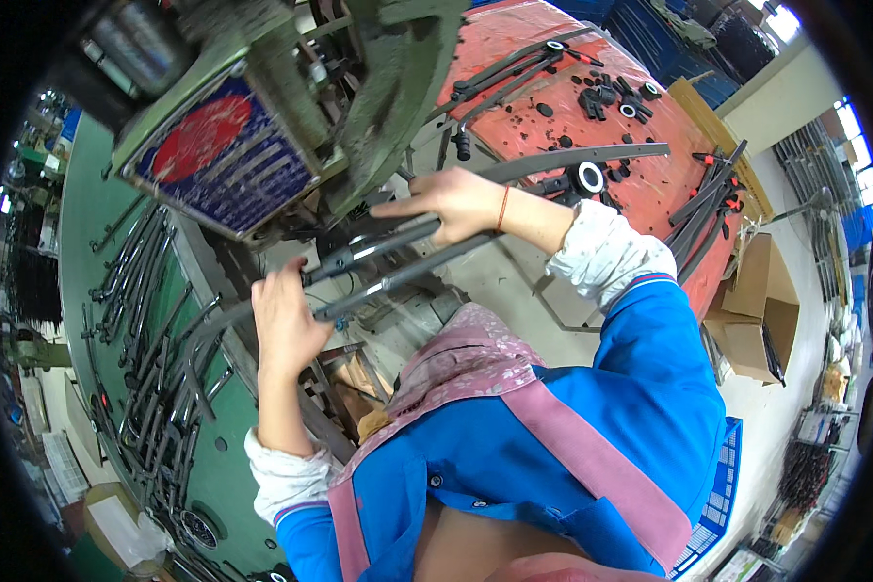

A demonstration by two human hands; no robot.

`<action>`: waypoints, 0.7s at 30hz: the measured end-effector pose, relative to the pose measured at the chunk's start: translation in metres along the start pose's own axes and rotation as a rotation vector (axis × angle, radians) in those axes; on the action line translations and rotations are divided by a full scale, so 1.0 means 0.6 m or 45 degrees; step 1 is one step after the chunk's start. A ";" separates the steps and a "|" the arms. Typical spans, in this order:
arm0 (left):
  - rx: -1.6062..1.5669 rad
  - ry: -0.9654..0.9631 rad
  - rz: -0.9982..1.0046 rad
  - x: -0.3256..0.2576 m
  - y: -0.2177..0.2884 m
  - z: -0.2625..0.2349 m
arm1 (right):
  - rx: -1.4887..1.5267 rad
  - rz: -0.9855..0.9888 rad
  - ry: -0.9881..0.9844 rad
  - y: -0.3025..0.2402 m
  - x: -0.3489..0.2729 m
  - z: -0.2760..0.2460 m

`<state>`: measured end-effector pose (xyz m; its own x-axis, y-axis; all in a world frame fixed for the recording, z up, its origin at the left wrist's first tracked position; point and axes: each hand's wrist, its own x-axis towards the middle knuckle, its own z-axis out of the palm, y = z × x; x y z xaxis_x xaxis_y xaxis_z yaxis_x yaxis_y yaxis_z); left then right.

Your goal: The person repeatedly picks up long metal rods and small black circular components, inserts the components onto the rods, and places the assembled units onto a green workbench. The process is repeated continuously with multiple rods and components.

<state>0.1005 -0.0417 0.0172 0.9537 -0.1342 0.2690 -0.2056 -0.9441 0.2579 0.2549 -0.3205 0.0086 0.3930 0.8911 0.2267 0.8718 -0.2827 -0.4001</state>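
Observation:
A long black tubular frame of two near-parallel bars lies across both my hands, below the head of a green press. Its left end curves downward over the green bench. Around the bars near that end, my left hand is closed. Farther right, my right hand grips the upper bar, its index finger stretched toward the press. A round black fitting with a white ring shows beside my right forearm, next to a flat black bar. Where the frame meets the press is partly hidden.
Many dark metal tubes are heaped on the green bench at left. A red-covered table at upper right bears black bars, fittings and small parts. An open cardboard box and a blue plastic crate stand at right.

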 end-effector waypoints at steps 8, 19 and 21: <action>0.027 -0.607 -0.069 -0.097 0.105 0.072 | 0.159 0.017 -0.335 0.006 -0.138 0.066; -0.148 -0.391 -0.172 -0.064 0.221 0.166 | 0.261 0.615 0.016 0.228 -0.254 0.020; -0.091 -0.417 -0.200 -0.059 0.231 0.163 | -0.134 0.902 0.155 0.348 -0.306 0.016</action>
<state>0.0595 -0.1974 -0.0471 0.9921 -0.0895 -0.0876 -0.0547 -0.9388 0.3400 0.3621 -0.5397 -0.1249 0.8982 0.4373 0.0442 0.4168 -0.8155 -0.4016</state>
